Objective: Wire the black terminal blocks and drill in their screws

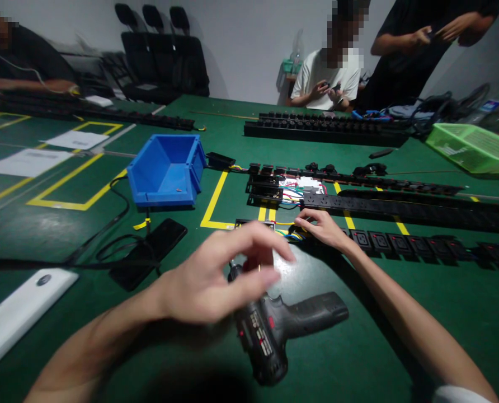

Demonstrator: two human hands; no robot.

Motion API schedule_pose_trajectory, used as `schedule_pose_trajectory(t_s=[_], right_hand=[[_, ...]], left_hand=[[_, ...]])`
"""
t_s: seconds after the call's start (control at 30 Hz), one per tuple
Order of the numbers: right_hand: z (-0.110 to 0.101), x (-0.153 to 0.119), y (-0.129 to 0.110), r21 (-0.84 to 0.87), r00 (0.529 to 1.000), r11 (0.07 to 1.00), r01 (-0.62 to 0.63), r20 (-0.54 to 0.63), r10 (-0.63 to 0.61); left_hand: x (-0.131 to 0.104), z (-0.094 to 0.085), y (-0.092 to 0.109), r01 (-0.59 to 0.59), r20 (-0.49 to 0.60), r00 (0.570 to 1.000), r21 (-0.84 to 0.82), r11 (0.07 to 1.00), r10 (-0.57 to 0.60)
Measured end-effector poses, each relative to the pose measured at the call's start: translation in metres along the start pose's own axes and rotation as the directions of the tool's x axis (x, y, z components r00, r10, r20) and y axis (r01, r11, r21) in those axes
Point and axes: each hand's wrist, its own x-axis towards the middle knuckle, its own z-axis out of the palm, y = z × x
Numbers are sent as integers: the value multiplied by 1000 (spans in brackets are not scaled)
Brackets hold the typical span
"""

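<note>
My left hand (228, 274) is raised over a black cordless drill (266, 330), thumb and curled forefinger apart, with nothing visible between their tips; it is slightly blurred. Under it the drill lies on its side, its handle pointing right. Farther forward, my right hand (323, 228) has its fingertips closed on a yellow wire (285, 223). That wire runs left to a small black housing (253, 224), partly behind my left hand. Blue and green wires (289, 235) lie just below. Beside my right wrist a black socket strip (400, 244) extends rightward.
A blue bin (165, 170) stands left of centre, with a black phone (149, 252) and cable near it. More socket strips (358, 204) lie beyond my right hand. A green basket (476, 148) is at right, a white device (23, 313) at left. Other people are around the table.
</note>
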Motion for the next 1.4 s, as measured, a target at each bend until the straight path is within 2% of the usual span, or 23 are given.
schedule_pose_trajectory(t_s=[0.03, 0.1, 0.17, 0.23, 0.3, 0.4, 0.53, 0.63, 0.7, 0.77, 0.83, 0.9, 0.97, 1.07, 1.4], right_hand=[[0, 0, 0, 8, 1000, 1000, 1, 5, -1], [0, 0, -1, 27, 1000, 1000, 8, 17, -8], [0, 0, -1, 37, 1000, 999, 15, 25, -16], [-1, 0, -1, 37, 999, 999, 24, 29, -25], [-1, 0, -2, 36, 999, 999, 36, 35, -37], [-1, 1, -3, 25, 998, 999, 39, 45, -40], [-1, 1, -2, 27, 999, 999, 19, 29, -20], [0, 1, 1, 47, 1000, 999, 15, 10, -15], [0, 1, 2, 56, 1000, 998, 10, 6, -10], [1, 1, 4, 61, 1000, 998, 1, 5, -2], [1, 1, 4, 65, 1000, 998, -4, 7, 4], [0, 0, 4, 76, 1000, 997, 5, 13, -6], [-2, 0, 2, 96, 999, 995, 22, 29, -25], [-4, -1, -1, 130, 996, 991, 37, 71, -47], [-4, -2, -2, 206, 984, 979, 11, 173, -47]], left_hand=[[14, 2, -12, 25, -32, 999, 32, 999, -24], [39, 2, -48, 102, -103, 991, 161, 982, -86], [55, -2, -94, 199, -74, 980, 370, 907, -184], [58, -8, -136, 274, -43, 953, 539, 796, -299], [54, -11, -165, 262, 43, 928, 632, 730, -370], [45, -11, -184, 231, 155, 892, 652, 723, -425], [41, -9, -183, 216, 170, 894, 648, 730, -416], [43, -6, -173, 218, 85, 934, 635, 742, -346], [44, 0, -162, 191, 21, 966, 618, 763, -259], [45, 10, -150, 92, 59, 986, 587, 804, -155], [46, 22, -140, -17, 188, 977, 533, 846, -99], [44, 34, -135, -47, 291, 950, 491, 870, -112], [43, 42, -135, -23, 319, 935, 487, 873, -154], [41, 47, -138, 11, 300, 936, 501, 865, -186], [41, 47, -135, 15, 280, 944, 492, 871, -174]])
